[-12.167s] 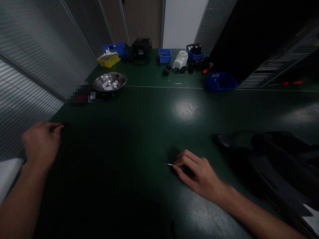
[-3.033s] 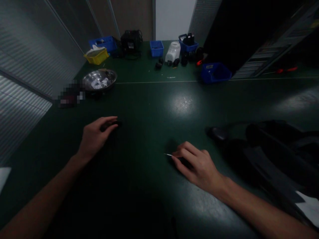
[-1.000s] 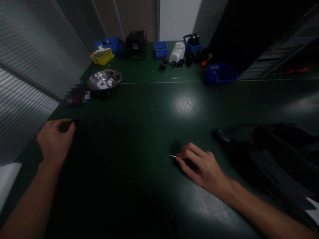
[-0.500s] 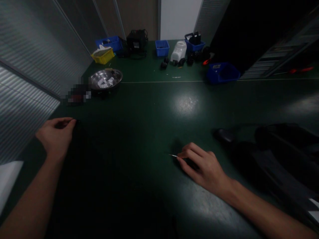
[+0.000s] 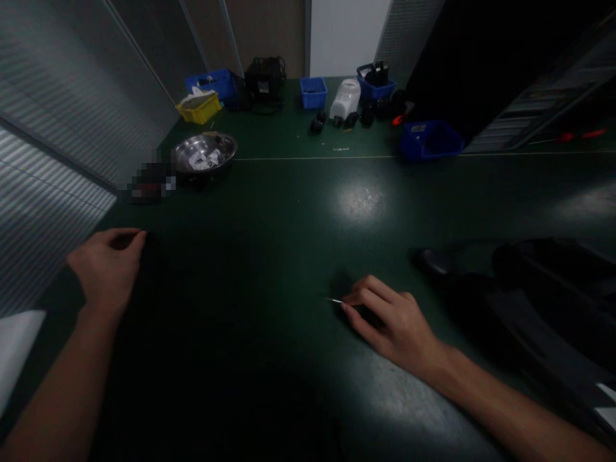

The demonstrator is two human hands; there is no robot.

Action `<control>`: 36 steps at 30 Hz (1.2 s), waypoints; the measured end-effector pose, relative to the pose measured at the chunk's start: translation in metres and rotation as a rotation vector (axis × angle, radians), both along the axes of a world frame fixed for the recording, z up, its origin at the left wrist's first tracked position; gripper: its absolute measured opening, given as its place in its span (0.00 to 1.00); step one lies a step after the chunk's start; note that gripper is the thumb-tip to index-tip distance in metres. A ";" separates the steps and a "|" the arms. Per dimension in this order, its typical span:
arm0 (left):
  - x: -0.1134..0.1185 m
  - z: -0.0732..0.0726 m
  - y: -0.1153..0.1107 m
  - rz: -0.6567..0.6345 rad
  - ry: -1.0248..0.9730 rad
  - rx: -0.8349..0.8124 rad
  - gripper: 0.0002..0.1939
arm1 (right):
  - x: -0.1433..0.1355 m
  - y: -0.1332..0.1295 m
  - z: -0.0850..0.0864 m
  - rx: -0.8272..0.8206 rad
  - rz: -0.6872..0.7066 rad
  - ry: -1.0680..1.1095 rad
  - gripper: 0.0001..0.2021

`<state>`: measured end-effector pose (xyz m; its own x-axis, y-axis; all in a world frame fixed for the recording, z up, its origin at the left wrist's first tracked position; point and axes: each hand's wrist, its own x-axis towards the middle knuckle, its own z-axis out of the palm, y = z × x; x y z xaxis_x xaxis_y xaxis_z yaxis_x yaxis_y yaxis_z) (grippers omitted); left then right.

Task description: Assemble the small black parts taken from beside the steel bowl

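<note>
My left hand point(image 5: 106, 266) is over the left part of the dark green tabletop point(image 5: 269, 224), thumb and forefinger pinched together. A small dark thing point(image 5: 150, 236) shows at those fingertips, too dim to name. Toward the middle right, my right hand point(image 5: 392, 321) is low over the table, its thumb and fingers closed on a thin silvery needle-like piece point(image 5: 335, 300). The bright tip of that piece points left; its other end is hidden by the fingers. The two hands are wide apart.
A steel bowl point(image 5: 180, 157) with white scraps stands beyond my left hand. Behind are a yellow bin point(image 5: 199, 114), a blue bin point(image 5: 314, 99) and a white vented housing point(image 5: 345, 99). A computer mouse point(image 5: 433, 262) and a black bag-like bulk point(image 5: 543, 308) lie to the right.
My left hand has shifted very slightly, and less of the small dark thing stands out at its fingertips. My right hand and the silvery piece stay in place.
</note>
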<state>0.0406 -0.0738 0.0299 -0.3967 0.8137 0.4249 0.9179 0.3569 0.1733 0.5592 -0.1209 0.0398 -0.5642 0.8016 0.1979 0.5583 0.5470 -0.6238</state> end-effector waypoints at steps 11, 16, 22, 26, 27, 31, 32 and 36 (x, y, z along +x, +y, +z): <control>-0.002 -0.002 -0.002 -0.034 0.094 -0.026 0.20 | 0.000 0.000 0.001 -0.014 0.006 0.004 0.08; 0.007 0.002 -0.006 -0.085 0.177 -0.060 0.23 | 0.000 -0.001 -0.001 -0.011 0.003 0.008 0.07; 0.025 0.018 -0.009 0.011 0.237 -0.238 0.26 | 0.001 0.000 -0.003 -0.020 0.000 0.004 0.07; 0.019 0.022 -0.009 0.000 0.223 -0.256 0.24 | 0.001 0.000 -0.002 -0.027 0.000 -0.001 0.08; 0.014 0.020 -0.009 -0.023 0.200 -0.254 0.23 | 0.000 0.000 -0.002 -0.026 0.002 -0.001 0.08; 0.001 0.014 -0.003 -0.103 0.131 -0.231 0.17 | -0.001 0.000 0.000 -0.007 -0.002 -0.004 0.08; 0.006 0.014 -0.002 -0.142 0.128 -0.193 0.16 | -0.002 0.000 0.000 -0.006 -0.002 -0.007 0.08; 0.078 0.026 -0.011 -0.499 -0.081 0.009 0.14 | -0.003 0.000 0.000 -0.013 -0.002 -0.024 0.08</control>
<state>0.1185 -0.0853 0.0563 0.0080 0.9089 0.4169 0.9596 -0.1242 0.2524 0.5564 -0.1210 0.0400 -0.5674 0.8049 0.1738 0.5742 0.5381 -0.6170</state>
